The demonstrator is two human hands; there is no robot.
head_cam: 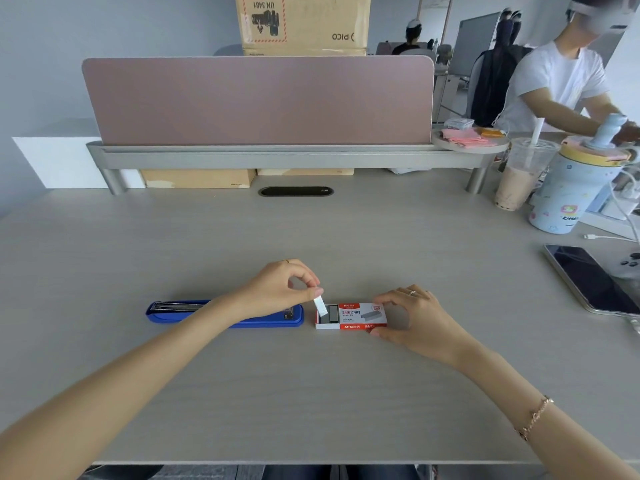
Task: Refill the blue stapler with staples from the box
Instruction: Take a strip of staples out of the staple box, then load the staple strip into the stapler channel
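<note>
Staple box (353, 317) steadied on surface (311, 393) by right hand (412, 315); its white end flap (320, 304) pinched up by left hand (284, 285). Blue stapler (225, 315) laid open just left.

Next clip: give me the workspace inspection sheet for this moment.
Surface: pale wood-grain desk, dry.
Job's things: blue stapler lying open; staple box beside it, tray slid partly out.
Clutter: phone, milk tea cup, pastel bottle at right.
Grippers: left hand pinching the box's white flap; right hand steadying the box.
Cables: white cable at right edge.
Surroundings: pink divider, cardboard box, another person.
</note>
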